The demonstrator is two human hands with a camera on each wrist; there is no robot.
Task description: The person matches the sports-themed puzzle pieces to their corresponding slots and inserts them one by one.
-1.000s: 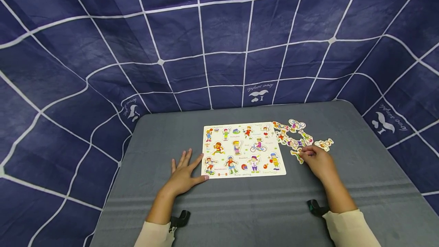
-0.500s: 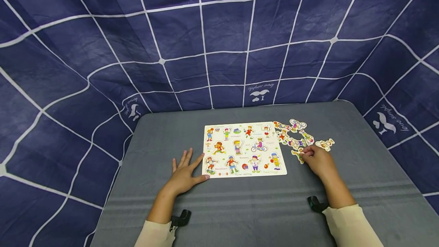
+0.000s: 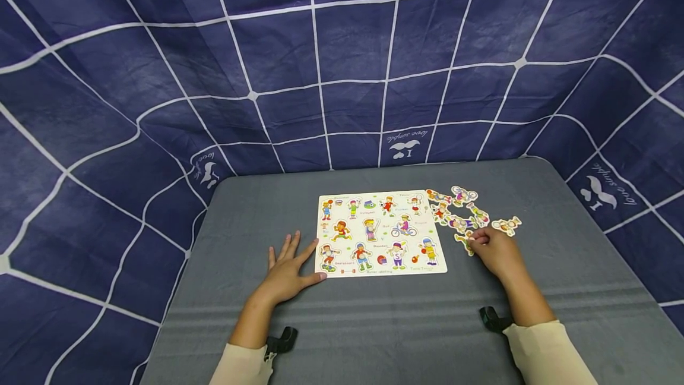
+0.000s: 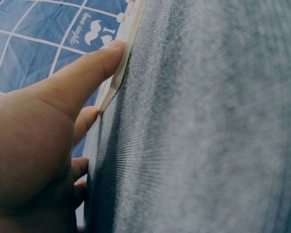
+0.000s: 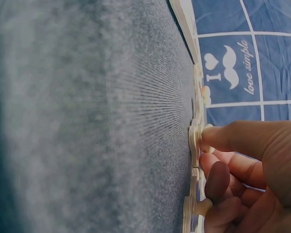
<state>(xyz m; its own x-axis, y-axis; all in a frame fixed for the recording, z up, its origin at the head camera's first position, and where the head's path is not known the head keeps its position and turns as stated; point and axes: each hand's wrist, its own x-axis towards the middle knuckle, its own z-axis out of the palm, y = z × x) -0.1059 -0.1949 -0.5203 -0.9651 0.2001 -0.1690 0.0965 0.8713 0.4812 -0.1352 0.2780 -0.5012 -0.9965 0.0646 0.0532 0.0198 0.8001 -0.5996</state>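
A cream wooden puzzle board [image 3: 439, 265] printed with children playing sports lies flat on the table. My left hand [image 3: 285, 278] is spread beside its left edge, with the thumb on the lower left corner and the index fingertip at the side. In the left wrist view the thumb [image 4: 99, 60] lies on top of the board's edge [image 4: 106, 94]. To the right of the board, my right hand [image 3: 497, 251] pinches a figure-shaped puzzle piece [image 3: 462, 240] by its knob. The right wrist view shows that piece [image 5: 193, 141] low, close over the table; the knob is partly hidden by the thumb.
Several loose figure-shaped pieces [image 3: 461, 223] cluster by the board's right edge, and one separate piece [image 3: 506, 226] lies just beyond my right hand. The grey cloth-covered table [image 3: 385, 325] runs back to a blue curtain [image 3: 352, 111] with white lines.
The head view has shifted very slightly. Both hands, the board and the pieces keep their places.
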